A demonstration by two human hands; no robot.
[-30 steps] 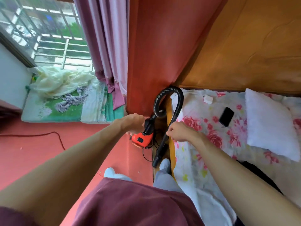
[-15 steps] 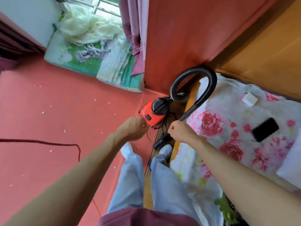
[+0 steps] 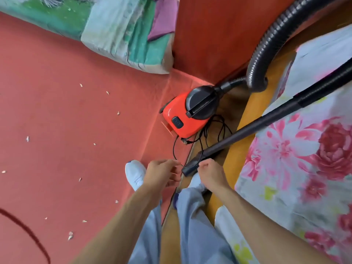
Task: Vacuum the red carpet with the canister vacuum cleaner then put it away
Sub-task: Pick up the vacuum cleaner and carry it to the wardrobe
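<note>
Vacuum: we find the canister vacuum cleaner (image 3: 187, 115), orange-red with a black top and handle, at the centre of the frame. It stands on the floor in the corner below the red wall (image 3: 209, 35), at the edge of the red carpet (image 3: 57, 130).
Hose: a ribbed black hose (image 3: 266, 46) leaves the canister's top end and arches toward the upper right.
Wand: the black wand (image 3: 266, 119) runs down from the right edge across the floral bedsheet (image 3: 304, 149). Its lower end lies just above the two hands.
Cord: a thin black power cord (image 3: 213, 130) lies in loose loops beside the canister, and one loop reaches down to the left hand's fingertips.
Left hand: the left hand (image 3: 162, 173), lower centre, has loosely curled fingers. We cannot tell whether they pinch the cord or only meet it.
Right hand: the right hand (image 3: 211, 173), just beside the left, has its fingers curled inward next to the wand's tip. We cannot tell whether it grips anything.
Carpet: it fills the left half of the frame and is dotted with small pale scraps (image 3: 70, 235). A dark red line (image 3: 24, 227) curves through the lower left.
Upper left: we see folded green and white bedding (image 3: 123, 35) with the end of a purple curtain (image 3: 163, 20) resting on it.
Feet: a white shoe (image 3: 134, 173) sits on the carpet left of the left hand, above light blue trousers (image 3: 200, 235).
</note>
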